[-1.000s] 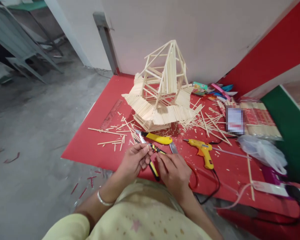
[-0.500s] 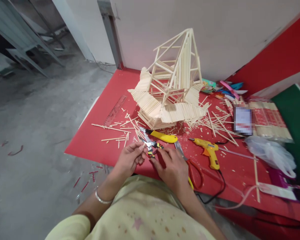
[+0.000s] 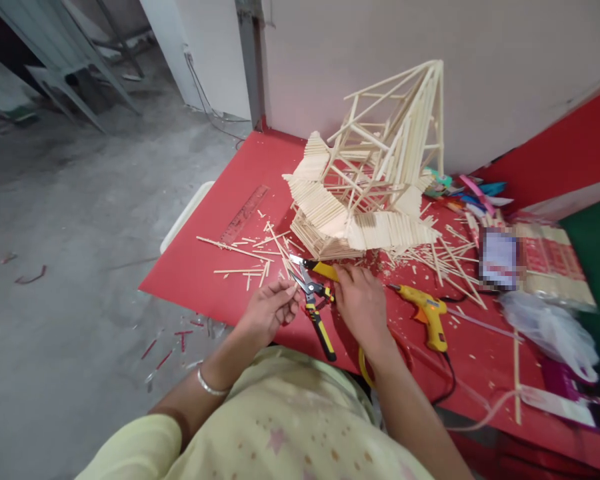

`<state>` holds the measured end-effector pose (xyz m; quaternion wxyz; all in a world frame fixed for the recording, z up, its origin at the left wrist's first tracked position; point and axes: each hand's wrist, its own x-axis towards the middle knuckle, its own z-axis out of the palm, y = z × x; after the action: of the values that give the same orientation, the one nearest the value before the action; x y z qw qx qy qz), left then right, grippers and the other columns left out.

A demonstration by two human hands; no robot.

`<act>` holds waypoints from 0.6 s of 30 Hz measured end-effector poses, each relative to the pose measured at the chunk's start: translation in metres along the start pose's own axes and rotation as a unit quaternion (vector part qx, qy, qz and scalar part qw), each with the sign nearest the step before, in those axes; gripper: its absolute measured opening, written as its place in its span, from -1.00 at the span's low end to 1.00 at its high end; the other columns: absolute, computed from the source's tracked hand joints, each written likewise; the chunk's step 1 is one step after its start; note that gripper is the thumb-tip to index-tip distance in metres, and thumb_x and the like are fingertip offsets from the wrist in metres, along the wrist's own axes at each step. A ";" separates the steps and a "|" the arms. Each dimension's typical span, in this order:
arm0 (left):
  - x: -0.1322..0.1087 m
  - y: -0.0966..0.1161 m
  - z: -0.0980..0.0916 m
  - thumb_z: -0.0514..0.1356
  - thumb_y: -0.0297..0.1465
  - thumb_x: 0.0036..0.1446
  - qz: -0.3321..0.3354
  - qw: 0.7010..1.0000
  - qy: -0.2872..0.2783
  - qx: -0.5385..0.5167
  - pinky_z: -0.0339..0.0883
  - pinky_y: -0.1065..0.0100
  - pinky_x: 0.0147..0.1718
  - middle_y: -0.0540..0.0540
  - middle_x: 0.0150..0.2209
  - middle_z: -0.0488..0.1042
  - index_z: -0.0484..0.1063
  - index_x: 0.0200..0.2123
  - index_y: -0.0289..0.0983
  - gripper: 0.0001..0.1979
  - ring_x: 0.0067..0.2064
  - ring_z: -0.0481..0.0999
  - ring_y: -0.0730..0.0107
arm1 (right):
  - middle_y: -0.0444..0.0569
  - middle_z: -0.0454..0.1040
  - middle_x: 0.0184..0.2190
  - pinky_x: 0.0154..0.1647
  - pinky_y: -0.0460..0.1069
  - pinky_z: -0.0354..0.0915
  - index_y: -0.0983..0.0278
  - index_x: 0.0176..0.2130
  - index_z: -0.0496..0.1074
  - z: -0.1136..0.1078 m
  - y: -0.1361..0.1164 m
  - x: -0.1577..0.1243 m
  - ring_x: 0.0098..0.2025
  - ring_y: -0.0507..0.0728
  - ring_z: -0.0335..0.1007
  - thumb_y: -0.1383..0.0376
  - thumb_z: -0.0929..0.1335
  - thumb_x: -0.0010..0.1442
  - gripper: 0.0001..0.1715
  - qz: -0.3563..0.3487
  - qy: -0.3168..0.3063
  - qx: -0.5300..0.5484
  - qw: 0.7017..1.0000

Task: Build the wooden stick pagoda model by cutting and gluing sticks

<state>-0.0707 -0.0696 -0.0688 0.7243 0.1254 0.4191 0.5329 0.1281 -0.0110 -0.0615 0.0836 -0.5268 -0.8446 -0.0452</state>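
My left hand (image 3: 274,308) is closed in a pinch at the table's front edge. A short pale wooden stick (image 3: 295,285) shows at its fingertips. My right hand (image 3: 361,300) is closed over the handle of a yellow utility knife (image 3: 325,269), its blade pointing left. Between my hands lie snips (image 3: 311,293) with black and yellow handles, blades spread, resting on the red table. Behind them stands a stick-built model (image 3: 375,193) with a tall open frame and slatted panels around its base. Red-handled scissors (image 3: 403,347) are partly hidden under my right forearm.
A yellow glue gun (image 3: 425,310) lies to the right with its cord trailing. Loose sticks (image 3: 250,253) and scraps surround the model. A clear ruler (image 3: 245,213) lies at left. Bundled sticks (image 3: 555,267), a blurred phone-like object (image 3: 500,260) and a plastic bag (image 3: 553,330) sit at right.
My right hand has let go of the snips and moved up right onto the utility knife. The snips now lie on the table. My left hand keeps its pinch. The view has shifted slightly.
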 end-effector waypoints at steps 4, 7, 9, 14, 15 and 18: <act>-0.001 0.001 0.000 0.40 -0.33 0.00 0.007 1.000 -0.009 -0.013 0.16 0.57 -0.67 -0.01 -0.47 0.46 0.44 -0.31 -0.35 -0.72 -0.57 0.35 0.63 | 0.12 0.46 -0.20 -0.16 0.10 0.07 0.24 0.18 0.34 0.005 0.006 0.006 -0.13 0.23 0.26 0.35 0.26 0.29 -0.52 -0.019 -0.027 -0.019 0.999; 0.000 0.001 -0.003 0.40 -0.30 0.00 0.012 1.000 -0.010 -0.014 0.15 0.57 -0.67 0.01 -0.47 0.45 0.44 -0.32 -0.34 -0.72 -0.59 0.32 0.64 | 0.13 0.44 -0.23 -0.15 0.11 0.07 0.24 0.19 0.33 0.007 0.008 -0.008 -0.13 0.25 0.26 0.35 0.26 0.28 -0.51 -0.013 -0.021 -0.020 0.999; 0.001 0.002 -0.004 0.40 -0.28 -0.01 0.014 1.000 -0.004 -0.008 0.15 0.57 -0.67 0.00 -0.47 0.45 0.44 -0.33 -0.34 -0.71 -0.59 0.32 0.64 | 0.14 0.44 -0.22 -0.14 0.13 0.09 0.26 0.20 0.32 0.005 0.008 -0.024 -0.11 0.27 0.27 0.33 0.25 0.29 -0.51 0.002 -0.012 -0.019 1.000; 0.004 0.000 -0.002 0.41 -0.25 -0.03 0.010 1.000 0.003 0.014 0.16 0.56 -0.69 -0.01 -0.47 0.47 0.45 -0.33 -0.36 -0.68 -0.61 0.32 0.63 | 0.17 0.46 -0.19 -0.16 0.13 0.22 0.36 0.20 0.27 -0.013 0.002 -0.061 -0.16 0.25 0.34 0.23 0.17 0.36 -0.51 0.066 0.024 0.033 0.997; 0.004 -0.001 0.000 0.41 -0.25 -0.02 0.010 1.000 0.002 0.017 0.16 0.55 -0.70 -0.01 -0.47 0.47 0.45 -0.32 -0.36 -0.68 -0.61 0.32 0.63 | 0.17 0.46 -0.16 -0.15 0.12 0.26 0.35 0.20 0.25 -0.018 0.000 -0.065 -0.15 0.24 0.36 0.22 0.16 0.37 -0.52 0.066 0.036 0.067 0.995; 0.004 -0.003 0.006 0.40 -0.24 -0.01 0.015 0.999 -0.008 0.027 0.16 0.54 -0.71 -0.01 -0.48 0.47 0.44 -0.32 -0.36 -0.68 -0.62 0.32 0.62 | 0.12 0.47 -0.12 -0.17 0.05 0.32 0.30 0.20 0.23 -0.029 -0.010 -0.071 -0.15 0.18 0.41 0.19 0.14 0.40 -0.53 0.035 0.071 0.149 0.986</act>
<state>-0.0643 -0.0653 -0.0689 0.7159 0.1557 0.4253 0.5314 0.1529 -0.0826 -0.0466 0.2219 -0.5332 -0.8151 0.0467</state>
